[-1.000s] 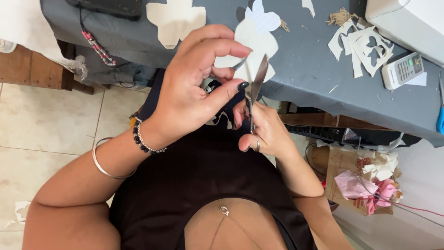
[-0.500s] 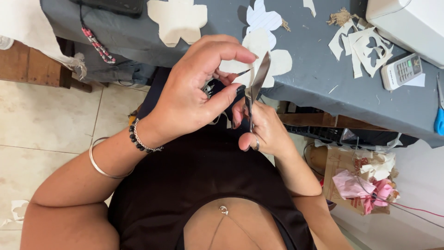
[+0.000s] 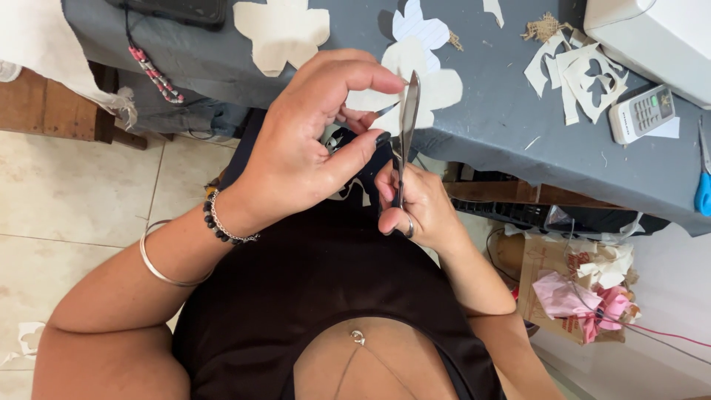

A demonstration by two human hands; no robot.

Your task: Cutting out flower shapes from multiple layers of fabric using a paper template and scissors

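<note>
My left hand (image 3: 311, 141) is held over my lap, thumb and fingers pinched on a small piece of pale and dark material (image 3: 346, 191) that the hand mostly hides. My right hand (image 3: 418, 211) grips metal scissors (image 3: 406, 122), whose blades point up and away, next to the left thumb tip. Behind the hands, cream flower-shaped cutouts (image 3: 437, 85) lie on the grey table (image 3: 496, 141). A ring shows on my right hand, and bracelets circle my left wrist.
Another cream cutout (image 3: 281, 30) and paper offcuts (image 3: 585, 78) lie on the table, beside a small white keypad device (image 3: 641, 111), a white machine (image 3: 652, 30) and a blue scissor handle (image 3: 702, 192). A box of pink scraps (image 3: 585, 296) stands on the floor at right.
The scissors have tipped more upright and their tip has risen a little. My left hand keeps its pinch and has barely shifted.
</note>
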